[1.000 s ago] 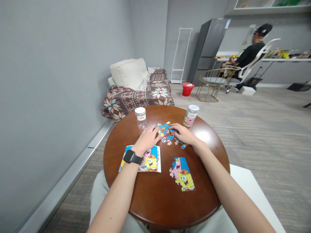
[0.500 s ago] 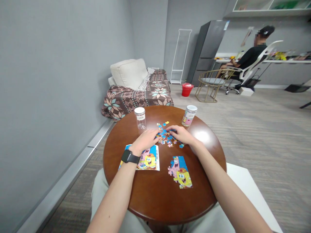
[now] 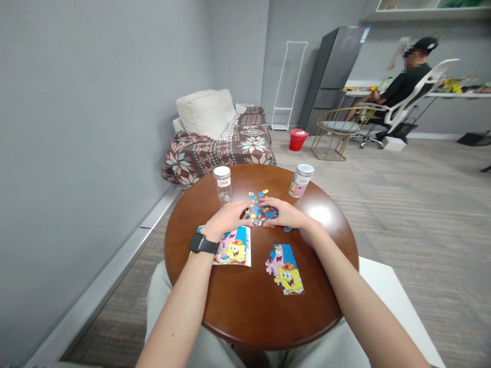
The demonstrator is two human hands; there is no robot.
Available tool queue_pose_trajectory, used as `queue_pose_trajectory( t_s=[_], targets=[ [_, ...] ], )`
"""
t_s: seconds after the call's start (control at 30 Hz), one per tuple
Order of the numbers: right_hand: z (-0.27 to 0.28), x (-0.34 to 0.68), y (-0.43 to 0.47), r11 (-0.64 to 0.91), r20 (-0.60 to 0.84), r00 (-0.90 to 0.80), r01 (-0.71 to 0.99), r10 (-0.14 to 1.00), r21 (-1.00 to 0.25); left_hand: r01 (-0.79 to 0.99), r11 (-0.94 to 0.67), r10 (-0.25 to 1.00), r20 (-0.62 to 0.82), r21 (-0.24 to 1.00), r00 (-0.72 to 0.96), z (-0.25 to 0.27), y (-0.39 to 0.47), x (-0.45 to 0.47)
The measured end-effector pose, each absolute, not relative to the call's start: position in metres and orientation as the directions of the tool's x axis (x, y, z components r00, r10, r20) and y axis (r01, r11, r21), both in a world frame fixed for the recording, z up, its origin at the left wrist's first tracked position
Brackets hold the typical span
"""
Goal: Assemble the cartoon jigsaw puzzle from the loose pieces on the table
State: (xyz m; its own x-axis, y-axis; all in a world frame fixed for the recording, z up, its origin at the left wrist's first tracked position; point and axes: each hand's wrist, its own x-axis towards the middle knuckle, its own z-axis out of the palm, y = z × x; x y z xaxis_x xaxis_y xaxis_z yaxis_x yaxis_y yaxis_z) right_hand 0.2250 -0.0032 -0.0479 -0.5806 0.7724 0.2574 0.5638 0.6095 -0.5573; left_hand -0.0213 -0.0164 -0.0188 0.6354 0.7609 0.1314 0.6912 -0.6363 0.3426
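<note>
A pile of loose jigsaw pieces (image 3: 259, 211), mostly blue and yellow, lies between my two hands. My left hand (image 3: 230, 216) curves around the pile's left side, thumb and fingers apart. From the right, my right hand (image 3: 284, 212) cups the other side, its fingers likewise spread. I see nothing gripped in either one. Below my left wrist is a printed reference picture (image 3: 236, 250) of yellow and pink cartoon figures, partly covered by the hand and watch. Nearer to me, to its right, sits a partly joined puzzle (image 3: 286, 271) with an uneven left edge.
A clear jar with a white lid (image 3: 223, 183) stands at the round table's (image 3: 245, 317) back left. At the back right is a printed canister (image 3: 301, 180). Beyond are a covered couch (image 3: 222, 153), a red bin (image 3: 298, 139), and a seated person (image 3: 406, 82).
My hands have opened wider around the loose pieces, with fingers and thumbs further apart. The pieces between them look more gathered. The camera view has shifted slightly.
</note>
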Motion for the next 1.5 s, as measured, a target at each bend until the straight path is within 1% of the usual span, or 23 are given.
queue_pose_trajectory(
  t_s=[0.1,0.3,0.37,0.5,0.57,0.63,0.7,0.8,0.87,1.0,1.13,1.3,1.5],
  targets=[
    [-0.050,0.230,0.002,0.603,0.309,-0.528,0.589,0.791,-0.538,0.685,-0.662,0.743,0.147,0.304,0.653,-0.019,-0.016,-0.019],
    [-0.051,0.236,0.006,0.622,0.394,-0.481,0.582,0.783,-0.525,0.678,-0.693,0.720,0.187,0.246,0.668,-0.022,-0.015,-0.015],
    [-0.048,0.233,0.004,0.653,0.399,-0.519,0.550,0.756,-0.521,0.672,-0.700,0.714,0.202,0.240,0.671,-0.023,-0.015,-0.015],
    [-0.045,0.221,-0.002,0.762,0.355,-0.704,0.417,0.615,-0.495,0.666,-0.703,0.711,0.234,0.251,0.663,-0.022,-0.014,-0.018],
    [-0.046,0.216,-0.003,0.781,0.321,-0.754,0.385,0.573,-0.492,0.681,-0.686,0.727,0.249,0.255,0.640,-0.021,-0.014,-0.020],
    [-0.048,0.215,-0.003,0.763,0.298,-0.743,0.417,0.599,-0.493,0.707,-0.662,0.749,0.238,0.249,0.618,-0.020,-0.012,-0.023],
    [-0.050,0.218,-0.001,0.722,0.296,-0.685,0.490,0.665,-0.488,0.723,-0.649,0.761,0.209,0.237,0.614,-0.021,-0.010,-0.024],
    [-0.050,0.226,0.003,0.657,0.332,-0.572,0.593,0.750,-0.465,0.717,-0.660,0.751,0.186,0.222,0.634,-0.023,-0.009,-0.024],
    [-0.049,0.231,0.005,0.627,0.364,-0.511,0.626,0.779,-0.463,0.708,-0.675,0.738,0.184,0.207,0.650,-0.024,-0.010,-0.022],
    [-0.051,0.233,0.006,0.609,0.396,-0.464,0.641,0.792,-0.467,0.713,-0.676,0.737,0.157,0.185,0.657,-0.024,-0.014,-0.017],
    [-0.056,0.232,0.005,0.602,0.353,-0.488,0.640,0.798,-0.477,0.732,-0.654,0.756,0.150,0.192,0.637,-0.023,-0.016,-0.014],
    [-0.056,0.233,0.006,0.572,0.287,-0.497,0.664,0.819,-0.482,0.729,-0.642,0.766,0.143,0.239,0.627,-0.023,-0.017,-0.013],
    [-0.054,0.233,0.005,0.555,0.284,-0.479,0.668,0.830,-0.496,0.725,-0.628,0.774,0.129,0.283,0.620,-0.024,-0.020,-0.011]
  ],
)
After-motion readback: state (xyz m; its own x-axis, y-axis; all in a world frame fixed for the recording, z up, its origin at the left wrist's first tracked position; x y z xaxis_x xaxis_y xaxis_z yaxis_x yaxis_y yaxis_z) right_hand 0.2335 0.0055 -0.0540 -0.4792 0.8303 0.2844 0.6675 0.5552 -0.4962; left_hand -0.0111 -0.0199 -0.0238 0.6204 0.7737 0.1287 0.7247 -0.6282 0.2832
